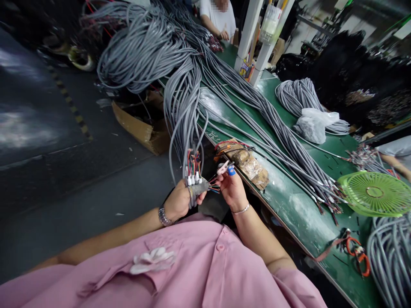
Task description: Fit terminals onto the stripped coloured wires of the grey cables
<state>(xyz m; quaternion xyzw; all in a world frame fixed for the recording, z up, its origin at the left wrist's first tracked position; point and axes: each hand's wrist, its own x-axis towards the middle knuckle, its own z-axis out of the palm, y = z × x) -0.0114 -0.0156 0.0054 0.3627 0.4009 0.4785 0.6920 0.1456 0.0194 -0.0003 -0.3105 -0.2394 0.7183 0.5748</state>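
Closed around several grey cables is my left hand, with white sleeves and coloured wires showing above it. One cable end points right, its thin coloured wires fanned out towards my right hand. The fingers of my right hand are bent and pressed together near those wires. A blue cover sits on one fingertip, and a small pale pink item shows at the fingers. What exactly that hand pinches is too small to make out.
A green table carries long grey cable bundles, a taped block, a green fan and orange-handled scissors. A cardboard box stands on the floor. A person is across the table; another's arm shows at right.
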